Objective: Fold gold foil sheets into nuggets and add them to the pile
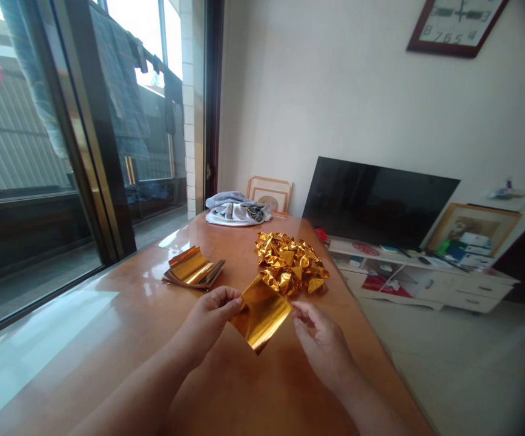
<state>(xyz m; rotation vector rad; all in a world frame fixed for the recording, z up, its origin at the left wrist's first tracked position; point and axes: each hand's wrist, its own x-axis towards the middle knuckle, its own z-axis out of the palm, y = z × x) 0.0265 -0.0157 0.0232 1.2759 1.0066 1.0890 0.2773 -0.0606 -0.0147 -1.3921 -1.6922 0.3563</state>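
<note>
Bare forearms are extending over the near part of the tabletop (217,387), and between the two hands a gold foil sheet (264,315) is hanging or lying at a slant; whether its near corner is touching the wood is hard to tell. The left hand (212,312) is pinching the sheet's upper-left edge between thumb and fingers. The right hand (323,342) is sitting partly open at the right corner, its index fingertip touching it or just beside it; whether it is gripping, I can't tell.

Light pressure is suiting such thin, springy foil: the left pinch should be bearing the hold, while the right fingertips should be guiding the corner without denting it. Even tension should be keeping the surface smooth, since a hard tug could be leaving creases.

As for direction, the sheet is lying like a diamond, one corner pointing toward the person and the opposite one toward the tabletop's far edge. Its sides are looking nearly equal, so no clear long axis is showing. Beyond it, a pile of folded gold pieces (289,263) is resting by the right edge, and a foil stack (194,269) is lying further left.
</note>
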